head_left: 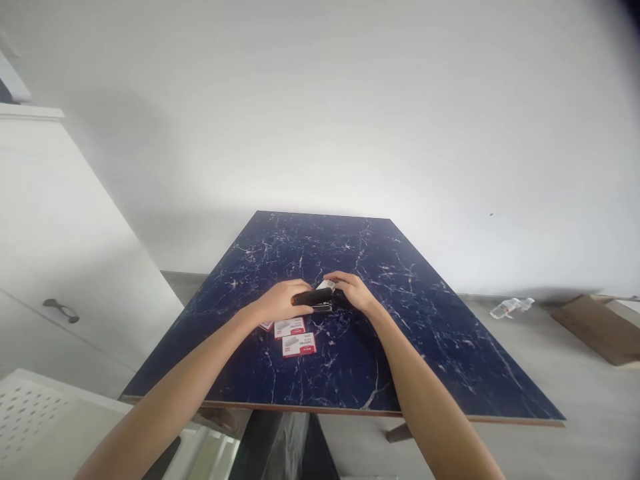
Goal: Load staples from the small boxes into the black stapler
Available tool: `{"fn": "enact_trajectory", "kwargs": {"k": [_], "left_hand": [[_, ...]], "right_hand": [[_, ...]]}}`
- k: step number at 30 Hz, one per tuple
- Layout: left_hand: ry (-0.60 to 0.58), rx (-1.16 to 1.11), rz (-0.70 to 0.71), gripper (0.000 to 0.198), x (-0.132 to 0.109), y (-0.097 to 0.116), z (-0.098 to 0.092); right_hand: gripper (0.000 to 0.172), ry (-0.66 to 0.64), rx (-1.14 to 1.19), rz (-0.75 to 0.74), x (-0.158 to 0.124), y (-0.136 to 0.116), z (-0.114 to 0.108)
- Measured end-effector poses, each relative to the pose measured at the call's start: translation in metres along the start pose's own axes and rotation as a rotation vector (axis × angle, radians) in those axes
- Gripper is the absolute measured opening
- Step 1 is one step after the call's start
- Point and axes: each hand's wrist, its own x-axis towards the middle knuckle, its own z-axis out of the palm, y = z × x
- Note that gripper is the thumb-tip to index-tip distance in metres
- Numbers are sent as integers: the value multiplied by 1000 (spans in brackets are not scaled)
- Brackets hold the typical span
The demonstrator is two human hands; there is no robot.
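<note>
My left hand [283,302] is closed round a black stapler [316,297], its metal base strip showing below the dark top. Just right of it, my right hand [353,291] has its fingers curled over a small white piece [326,285] with faint print; whether it is a box or a card I cannot tell. The right fingertips are partly hidden. In front of the stapler lie two red and white staple boxes, one nearer the table's front [299,345] and one just behind it [289,327]. Part of another box [267,326] shows under my left wrist.
The blue marble-patterned table [320,243] stands against a white wall. A white cabinet [75,220] is on the left, with a white perforated panel [30,413] below. On the floor at right lie a clear plastic bottle [511,307] and a cardboard box [597,327].
</note>
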Motion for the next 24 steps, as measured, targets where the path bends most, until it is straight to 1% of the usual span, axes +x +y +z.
{"fn": "enact_trajectory", "kwargs": {"k": [1,3,5,7,8,10,12,13,15,20,24], "left_hand": [[10,18,-16,40,-1,-1,-1],[31,49,-58,40,-3,-4,-6],[33,28,-92,43,-5,-9,-12],[9,-62,-115,43,-7,-17,-22],[-3,-118,-129,42,-9,-22,-28],[-57,-178,-155,39,-14,-33,-39],[-118,-164,-183,38,-18,-43,-46],[-130,-144,-198,39,-20,-47,-48],[-135,-114,-215,42,-21,-53,-49],[-158,-155,-269,41,-18,-55,-44],[-130,-167,-319,42,-15,-56,-43]], "right_hand": [[37,-41,-5,12,-3,2,-4],[40,-58,-51,12,-7,2,-8],[39,-9,-137,-26,-9,-2,-7],[33,62,-213,-69,-10,-7,-6],[29,73,-228,-75,-11,-11,-5],[21,13,-218,-48,-14,-17,-5],[15,-117,-214,-7,-16,-23,-4],[12,-173,-227,12,-17,-25,-4],[10,-226,-278,44,-19,-30,-2],[16,-246,-320,91,-17,-36,0],[15,-251,-332,87,-18,-37,-2]]}}
